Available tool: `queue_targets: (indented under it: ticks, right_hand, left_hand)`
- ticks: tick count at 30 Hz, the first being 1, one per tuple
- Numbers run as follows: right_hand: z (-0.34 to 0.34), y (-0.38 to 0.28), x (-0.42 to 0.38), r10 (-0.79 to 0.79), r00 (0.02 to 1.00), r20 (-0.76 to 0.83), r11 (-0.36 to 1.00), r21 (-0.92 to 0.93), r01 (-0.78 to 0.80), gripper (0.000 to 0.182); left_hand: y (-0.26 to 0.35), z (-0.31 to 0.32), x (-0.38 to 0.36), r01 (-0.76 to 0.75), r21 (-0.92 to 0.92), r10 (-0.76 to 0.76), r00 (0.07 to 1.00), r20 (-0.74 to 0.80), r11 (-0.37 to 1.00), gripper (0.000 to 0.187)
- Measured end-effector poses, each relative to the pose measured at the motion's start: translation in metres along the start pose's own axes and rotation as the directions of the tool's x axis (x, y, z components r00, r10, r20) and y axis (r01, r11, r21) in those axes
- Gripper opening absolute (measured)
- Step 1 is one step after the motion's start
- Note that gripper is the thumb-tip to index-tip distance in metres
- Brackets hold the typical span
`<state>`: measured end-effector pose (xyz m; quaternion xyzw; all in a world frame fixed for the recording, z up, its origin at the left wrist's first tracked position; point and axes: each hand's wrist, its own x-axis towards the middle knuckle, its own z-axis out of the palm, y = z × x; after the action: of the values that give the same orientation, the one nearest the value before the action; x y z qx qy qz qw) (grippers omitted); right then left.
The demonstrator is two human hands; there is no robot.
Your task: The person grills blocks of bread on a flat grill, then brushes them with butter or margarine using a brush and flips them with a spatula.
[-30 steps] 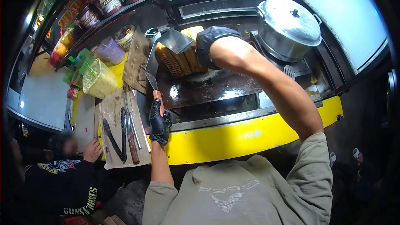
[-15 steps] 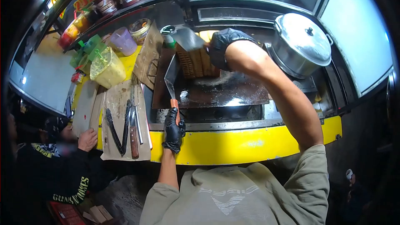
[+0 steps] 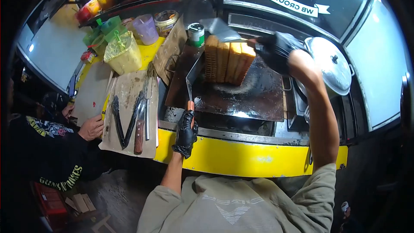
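My left hand [image 3: 185, 134], in a black glove, is wrapped round the orange handle of a spatula [image 3: 189, 87] near the griddle's front edge. That spatula's bent blade reaches up beside the left side of a block of toasted bread slices [image 3: 229, 62]. The slices stand on edge, pressed together, on the dark flat griddle [image 3: 258, 101]. Also gloved in black, my right hand [image 3: 280, 54] grips a second spatula [image 3: 223, 30]. Its wide metal blade points left, overlapping the top of the bread in this view.
A lidded pot [image 3: 334, 71] stands right of the griddle, a green can [image 3: 196, 35] behind it. Tongs [image 3: 123, 125], a knife [image 3: 139, 136] and a long fork lie on a board [image 3: 110, 140]. Left of it rests another person's hand [image 3: 91, 128], near a yellow tub [image 3: 125, 58].
My right hand has moved right with its spatula, uncovering more of the bread block. My left hand keeps its hold on the other spatula. The view has shifted somewhat.
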<state>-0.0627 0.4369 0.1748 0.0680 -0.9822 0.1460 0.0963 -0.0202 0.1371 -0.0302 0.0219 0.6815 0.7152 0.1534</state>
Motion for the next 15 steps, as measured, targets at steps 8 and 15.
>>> queue_targets:
  ticks: [8, 15]
  right_hand:
    - [-0.006, 0.011, -0.031, 0.297, 0.929, 0.222, 0.950, -0.169, -0.264, 0.033]
    - [0.010, -0.013, -0.008, 0.178, 0.982, 0.069, 0.983, 0.032, -0.181, 0.038]
  left_hand:
    - [0.000, 0.000, 0.006, 0.158, -0.103, -0.164, 0.985, -0.052, 0.982, 0.048]
    - [-0.009, 0.003, 0.006, 0.125, -0.163, -0.134, 0.990, -0.042, 0.979, 0.031]
